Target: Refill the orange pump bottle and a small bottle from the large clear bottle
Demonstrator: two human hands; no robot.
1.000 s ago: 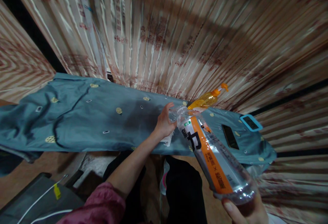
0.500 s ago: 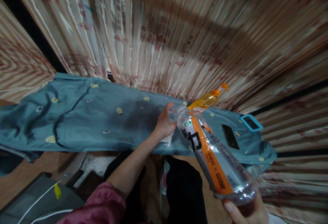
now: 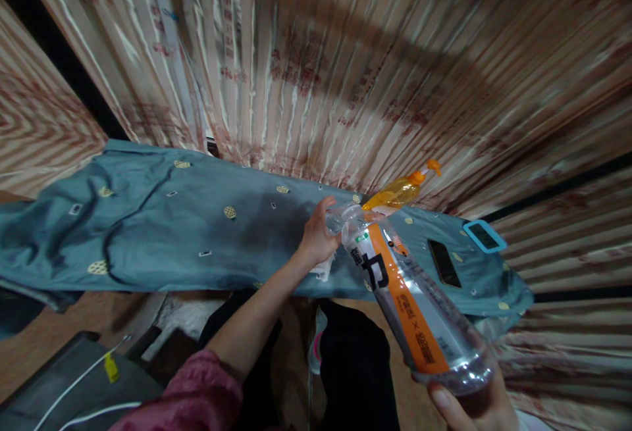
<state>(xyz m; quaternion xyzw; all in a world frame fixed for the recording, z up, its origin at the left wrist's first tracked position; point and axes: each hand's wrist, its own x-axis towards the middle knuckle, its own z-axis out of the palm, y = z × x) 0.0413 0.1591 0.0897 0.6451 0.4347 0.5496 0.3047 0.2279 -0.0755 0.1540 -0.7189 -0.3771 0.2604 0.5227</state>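
A large clear plastic bottle [image 3: 409,306] with a silver and orange label slants across the right front. My right hand [image 3: 476,408] grips its base at the lower right. At the upper, narrow end, my left hand [image 3: 318,237] is closed around a clear plastic part by the neck; whether that part is a separate piece, I cannot tell. Just behind the neck is an amber pump bottle [image 3: 395,195] with an orange pump head, partly covered. Beneath my left wrist lies a small white packet [image 3: 323,268], mostly hidden.
A teal patterned cloth [image 3: 162,233] covers the long narrow surface. On its right lie a dark phone [image 3: 444,263] and a blue-framed digital display [image 3: 484,236]. Pleated curtains [image 3: 316,76] hang close behind. A grey case with a white cable [image 3: 79,378] is at lower left.
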